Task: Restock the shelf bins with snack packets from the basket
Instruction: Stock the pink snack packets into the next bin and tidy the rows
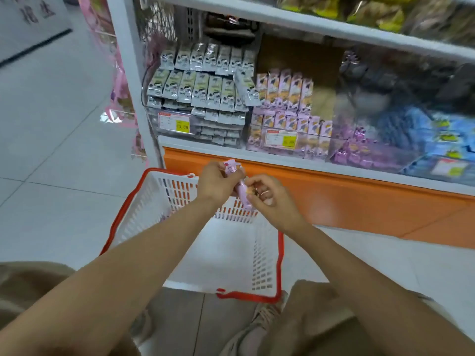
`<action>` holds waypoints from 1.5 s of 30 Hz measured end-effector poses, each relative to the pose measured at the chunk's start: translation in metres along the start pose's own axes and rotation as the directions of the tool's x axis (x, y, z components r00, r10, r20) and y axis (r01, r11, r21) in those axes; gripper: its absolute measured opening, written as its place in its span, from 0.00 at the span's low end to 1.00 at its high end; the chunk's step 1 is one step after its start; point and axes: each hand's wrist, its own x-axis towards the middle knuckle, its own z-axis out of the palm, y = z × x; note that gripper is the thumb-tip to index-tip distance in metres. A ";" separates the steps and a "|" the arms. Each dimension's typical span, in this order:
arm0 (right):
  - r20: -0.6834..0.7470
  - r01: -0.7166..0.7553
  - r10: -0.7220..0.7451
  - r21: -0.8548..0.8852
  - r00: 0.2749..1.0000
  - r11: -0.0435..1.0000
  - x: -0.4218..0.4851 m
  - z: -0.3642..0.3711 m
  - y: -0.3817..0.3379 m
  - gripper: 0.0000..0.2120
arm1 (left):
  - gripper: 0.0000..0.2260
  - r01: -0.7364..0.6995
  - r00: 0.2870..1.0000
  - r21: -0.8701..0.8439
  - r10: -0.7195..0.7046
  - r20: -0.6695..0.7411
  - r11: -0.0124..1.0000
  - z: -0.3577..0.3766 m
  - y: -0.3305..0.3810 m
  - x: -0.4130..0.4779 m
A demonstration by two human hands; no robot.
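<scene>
The left hand [216, 183] and right hand [270, 201] both pinch one pink plastic snack packet [242, 195] over the far wall of the red-rimmed white plastic basket [177, 191]. The shelf's left-end clear bin [154, 119] holds green-white packets [195, 88]; the next, pink packets [285, 86].

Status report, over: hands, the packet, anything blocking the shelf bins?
Left hand and right hand: both grip one pink snack packet, above the basket. Pink-packet bin ahead, room on top. Nothing between hands and bin.
</scene>
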 end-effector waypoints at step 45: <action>-0.514 -0.325 0.069 -0.426 0.855 0.845 0.151 -0.126 0.019 0.16 | 0.36 -0.663 0.627 0.748 0.526 0.575 -0.027 0.024 0.036 0.053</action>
